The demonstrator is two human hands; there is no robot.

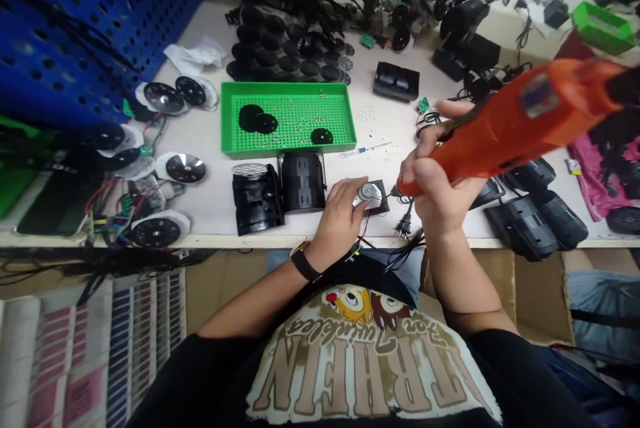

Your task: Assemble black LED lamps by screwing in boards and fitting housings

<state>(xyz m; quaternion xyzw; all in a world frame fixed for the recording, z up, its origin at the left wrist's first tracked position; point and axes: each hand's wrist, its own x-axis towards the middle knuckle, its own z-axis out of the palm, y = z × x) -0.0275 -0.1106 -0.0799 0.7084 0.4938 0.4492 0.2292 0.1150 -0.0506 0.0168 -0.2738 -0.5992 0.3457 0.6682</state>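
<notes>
My right hand [440,181] is wrapped round an orange electric screwdriver [520,125], held tilted with its tip pointing left. The tip sits close to a small black housing [385,198]; whether it touches a screw I cannot make out. My left hand [343,211] grips a round silver motor [369,191] between thumb and fingers, against that black housing. Red and black wires [367,221] hang from it toward a small green circuit board [354,253] at the table edge. Just left of this hand stand two black plastic housings [303,181].
Behind my hands lies a green perforated tray [225,118] with black discs and small screws. A blue-handled screwdriver [365,149] rests before it. Motors with fan discs [185,168] crowd the left, black casings [525,221] the right. A power plug [404,225] lies near the edge.
</notes>
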